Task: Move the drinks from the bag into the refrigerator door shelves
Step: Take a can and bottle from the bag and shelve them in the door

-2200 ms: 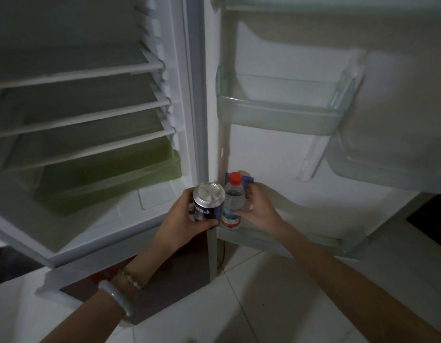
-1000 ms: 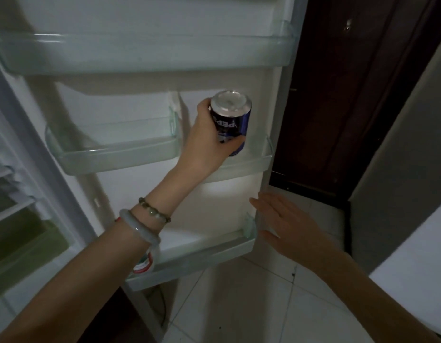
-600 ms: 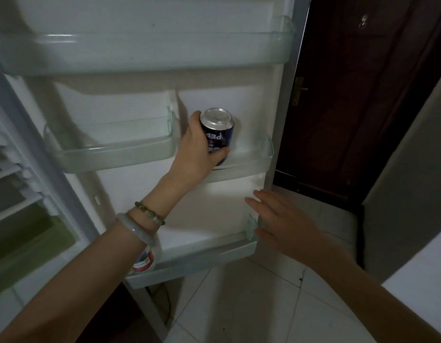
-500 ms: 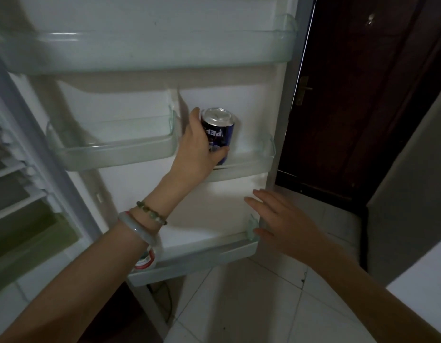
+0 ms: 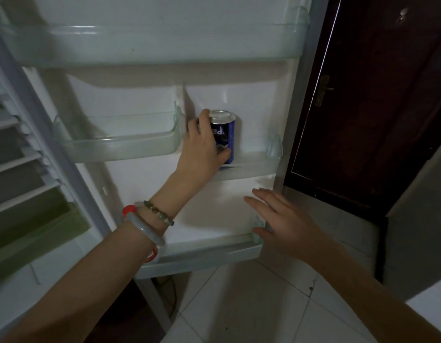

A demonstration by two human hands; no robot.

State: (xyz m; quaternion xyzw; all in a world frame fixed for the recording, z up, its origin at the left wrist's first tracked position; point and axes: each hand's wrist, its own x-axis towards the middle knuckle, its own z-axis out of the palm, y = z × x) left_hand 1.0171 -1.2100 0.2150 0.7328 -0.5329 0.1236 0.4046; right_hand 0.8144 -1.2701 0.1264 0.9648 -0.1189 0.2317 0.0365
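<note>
**Blue can upright in the right-hand middle door shelf**

The blue can stands upright, its long axis vertical and its silver top facing up towards the camera, with white lettering on the side turned to the viewer. It sits in the small clear shelf on the right side of the refrigerator door, against that shelf's left end. The left hand is wrapped around the can's left side, thumb across the lower front and a finger reaching up to the rim.

The right hand holds nothing; it is spread wide, fingers apart, palm down, just beside the right end of the bottom door shelf.

To the left of the can, the neighbouring clear shelf shows nothing inside. The long top shelf spans the door above; its contents cannot be seen. In the bottom shelf, something with a red cap shows just behind the left wrist, mostly hidden by the pale bangle and the bead bracelet.

A dark wooden door stands right of the refrigerator door, and pale floor tiles lie below.
</note>
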